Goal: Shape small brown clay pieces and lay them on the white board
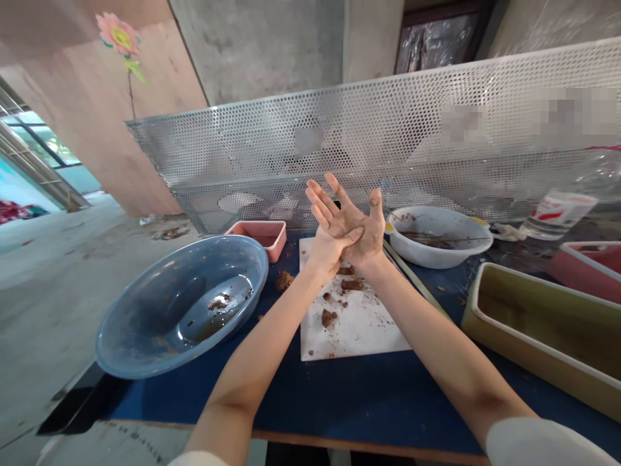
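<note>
My two hands are raised together above a white board (356, 336) on the blue table. My right hand (365, 226) is open, palm facing me, its fingers stretched and dirt-stained. My left hand (330, 249) is closed around the base of it. The left thumb presses on the right palm, while the other left fingers are hidden behind. Below them, brown clay pieces (352, 284) and a crumbly lump (328, 317) lie on the board among scattered crumbs. Another brown clump (284, 280) sits just off its left edge.
A blue basin (145, 310) with muddy water stands left, a small pink tub (276, 244) behind it. At right are a white basin (441, 259), an olive planter box (538, 349), a pink container (582, 272) and a clear bottle (557, 213). A perforated metal screen (272, 142) borders the back.
</note>
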{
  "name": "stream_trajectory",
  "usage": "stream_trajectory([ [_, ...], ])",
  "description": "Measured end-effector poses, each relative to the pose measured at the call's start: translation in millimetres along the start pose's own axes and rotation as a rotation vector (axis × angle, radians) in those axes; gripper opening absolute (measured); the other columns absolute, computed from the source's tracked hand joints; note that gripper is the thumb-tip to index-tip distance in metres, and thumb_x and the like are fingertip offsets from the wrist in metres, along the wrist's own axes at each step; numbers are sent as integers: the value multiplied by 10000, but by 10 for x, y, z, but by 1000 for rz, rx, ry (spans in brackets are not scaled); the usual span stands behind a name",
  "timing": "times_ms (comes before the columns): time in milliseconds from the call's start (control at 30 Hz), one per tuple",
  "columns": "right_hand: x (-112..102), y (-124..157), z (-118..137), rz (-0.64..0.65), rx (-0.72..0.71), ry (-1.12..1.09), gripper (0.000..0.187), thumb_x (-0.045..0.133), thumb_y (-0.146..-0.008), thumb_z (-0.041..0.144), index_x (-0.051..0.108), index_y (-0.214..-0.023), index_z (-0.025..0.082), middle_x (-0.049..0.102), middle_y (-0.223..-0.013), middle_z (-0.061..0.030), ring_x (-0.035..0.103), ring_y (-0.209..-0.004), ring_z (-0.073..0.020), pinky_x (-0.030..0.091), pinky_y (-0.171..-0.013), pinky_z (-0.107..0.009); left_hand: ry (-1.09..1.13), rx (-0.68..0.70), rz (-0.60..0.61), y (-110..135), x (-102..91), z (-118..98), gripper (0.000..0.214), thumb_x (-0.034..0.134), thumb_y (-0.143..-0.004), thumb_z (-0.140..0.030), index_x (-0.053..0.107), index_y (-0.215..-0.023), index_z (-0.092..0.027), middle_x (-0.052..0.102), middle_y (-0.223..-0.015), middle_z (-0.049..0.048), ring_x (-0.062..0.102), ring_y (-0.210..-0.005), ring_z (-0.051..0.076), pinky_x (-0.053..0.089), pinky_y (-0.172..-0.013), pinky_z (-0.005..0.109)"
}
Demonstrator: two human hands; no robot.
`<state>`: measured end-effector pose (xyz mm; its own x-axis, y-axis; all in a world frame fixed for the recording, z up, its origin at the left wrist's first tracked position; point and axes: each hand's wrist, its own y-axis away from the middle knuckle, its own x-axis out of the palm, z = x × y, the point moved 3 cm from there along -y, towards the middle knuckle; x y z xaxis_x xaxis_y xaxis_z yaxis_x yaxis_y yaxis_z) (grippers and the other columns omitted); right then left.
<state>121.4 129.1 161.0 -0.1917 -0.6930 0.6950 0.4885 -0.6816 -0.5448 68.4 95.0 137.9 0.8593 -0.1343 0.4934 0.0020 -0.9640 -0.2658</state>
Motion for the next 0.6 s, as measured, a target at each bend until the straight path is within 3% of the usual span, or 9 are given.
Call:
stream_trajectory([
  [167, 114, 56, -17, -52, -15, -6, 762, 416, -1021, 829, 498, -1642, 397, 582, -1697, -54, 363, -1709, -310, 453, -1279, -722, -46, 47, -80, 14, -9, -13, 556, 1045, -753, -374, 727, -1204, -308, 806, -1406, 46, 607, -1527, 441, 498, -1311, 575],
  [300, 208, 85, -74, -89, -64, 42, 772, 409, -1025, 837, 522, -1629, 369, 627, -1652, -79, 384, -1699, -322, 451, -1283, -725, -50, 35, -121, 42, 12, -40, 413, 1022, -780, -330, 744, -1083, -282, 826, -1349, 57, 596, -1542, 422, 461, -1339, 575],
  [500, 140, 69, -245, -261, -98, 147, 689, 489, -1005, 806, 540, -1596, 457, 691, -1586, 1, 487, -1640, -319, 447, -1288, -725, -22, 28, -312, 31, -22, -46, 378, 927, -880, -195, 748, -1207, -254, 809, -1355, 61, 564, -1581, 368, 545, -1268, 554],
  [600, 52, 44, -249, -284, -96, 140, 662, 483, -1018, 775, 535, -1591, 448, 698, -1576, -2, 520, -1617, -314, 449, -1278, -735, 24, -17, -272, 12, -19, -30, 481, 921, -901, -197, 740, -1333, -311, 809, -1356, 20, 566, -1582, 353, 570, -1240, 520],
])
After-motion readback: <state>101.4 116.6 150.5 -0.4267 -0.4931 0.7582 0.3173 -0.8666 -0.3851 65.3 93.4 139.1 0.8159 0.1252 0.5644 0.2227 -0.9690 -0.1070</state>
